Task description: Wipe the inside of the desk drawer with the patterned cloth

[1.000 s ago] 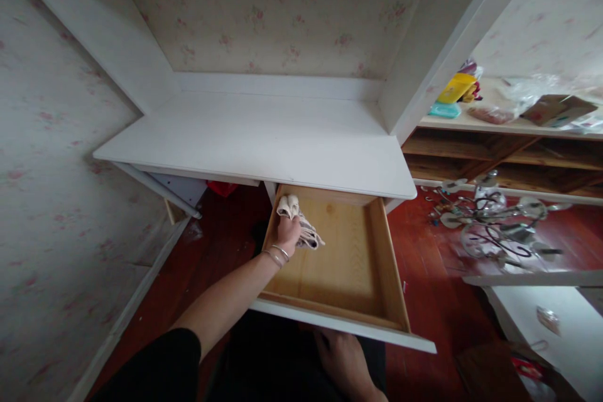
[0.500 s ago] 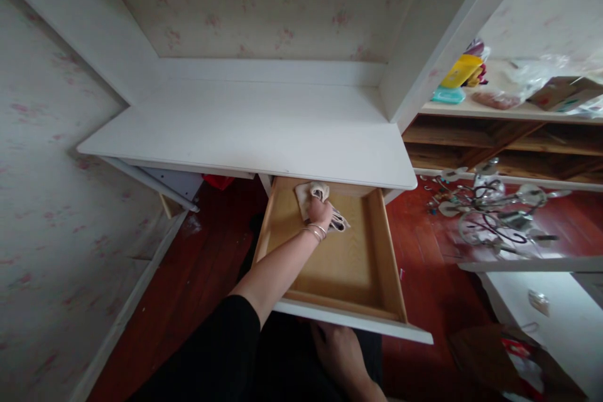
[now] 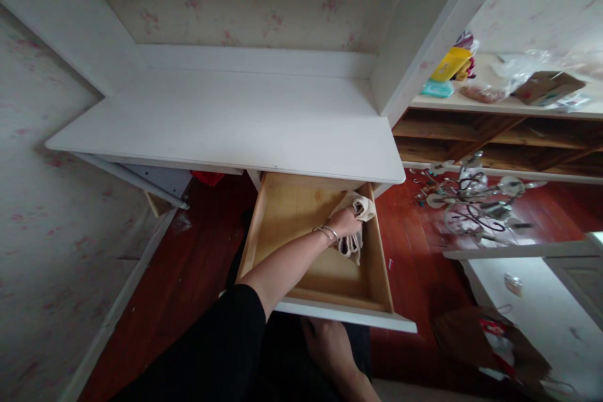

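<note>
My left hand (image 3: 346, 222) is closed on a folded beige cloth (image 3: 363, 207) with dark stripes. It presses the cloth against the bottom of the pulled-out drawer (image 3: 306, 276), close to its right side wall. The drawer is pale wood inside with a white front, and hangs out from under the white desk (image 3: 264, 132). Just below the drawer front, over the dark-clothed lap, is my right hand (image 3: 330, 342). Its fingertips are hidden under the front's edge, so I cannot tell whether it grips anything.
A chandelier (image 3: 475, 201) lies on the red wood floor (image 3: 414, 264) to the right. Behind it is a low wooden shelf (image 3: 433, 125) with plastic bags and a cardboard box (image 3: 549, 88) on top. A brown paper bag (image 3: 461, 333) stands at the lower right. Floral-papered wall borders the left.
My left hand has slid the cloth rightward across the drawer bottom, from near the back middle to the right wall. The view has shifted slightly. My right hand stays below the drawer front.
</note>
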`<action>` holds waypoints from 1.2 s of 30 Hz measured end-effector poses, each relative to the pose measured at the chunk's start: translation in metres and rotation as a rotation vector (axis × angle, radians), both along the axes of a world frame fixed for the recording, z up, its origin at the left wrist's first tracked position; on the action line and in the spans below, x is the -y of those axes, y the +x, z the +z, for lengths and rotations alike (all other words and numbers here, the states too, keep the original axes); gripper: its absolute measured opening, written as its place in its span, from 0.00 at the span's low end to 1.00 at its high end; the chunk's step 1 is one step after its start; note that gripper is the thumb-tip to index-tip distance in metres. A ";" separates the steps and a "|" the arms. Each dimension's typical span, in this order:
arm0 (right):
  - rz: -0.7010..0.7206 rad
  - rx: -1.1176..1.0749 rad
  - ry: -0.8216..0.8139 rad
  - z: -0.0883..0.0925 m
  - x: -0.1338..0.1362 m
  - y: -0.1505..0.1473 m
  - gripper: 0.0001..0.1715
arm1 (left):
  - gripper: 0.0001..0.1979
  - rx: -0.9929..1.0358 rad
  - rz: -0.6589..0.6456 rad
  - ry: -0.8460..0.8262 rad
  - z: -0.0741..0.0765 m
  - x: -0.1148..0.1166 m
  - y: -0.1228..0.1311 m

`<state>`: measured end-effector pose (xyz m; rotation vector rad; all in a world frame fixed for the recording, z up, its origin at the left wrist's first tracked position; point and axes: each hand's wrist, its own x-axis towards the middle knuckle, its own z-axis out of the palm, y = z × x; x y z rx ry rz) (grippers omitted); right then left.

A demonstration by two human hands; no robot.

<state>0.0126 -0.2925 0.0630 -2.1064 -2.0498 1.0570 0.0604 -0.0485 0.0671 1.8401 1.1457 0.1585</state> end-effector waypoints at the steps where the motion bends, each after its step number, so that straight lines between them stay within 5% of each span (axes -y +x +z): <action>1: -0.002 -0.004 0.005 -0.001 0.000 0.000 0.19 | 0.19 -0.013 -0.054 0.003 0.002 0.005 -0.008; 12: 0.012 -0.063 0.047 0.004 -0.002 0.002 0.19 | 0.12 -0.166 -0.756 0.095 0.036 0.086 -0.071; 17: 0.013 -0.029 0.016 0.007 -0.003 0.000 0.18 | 0.03 -0.189 -0.769 0.158 0.056 0.072 -0.107; 23: 0.040 -0.036 0.015 0.001 -0.002 0.001 0.19 | 0.13 -0.434 -0.815 0.218 0.069 0.051 -0.181; 30: 0.050 -0.018 0.028 -0.001 0.000 0.002 0.19 | 0.14 -0.464 -0.695 0.362 0.054 0.042 -0.219; 36: 0.004 -0.014 0.021 0.002 0.003 -0.001 0.19 | 0.14 -0.536 -0.496 0.472 0.035 -0.018 -0.214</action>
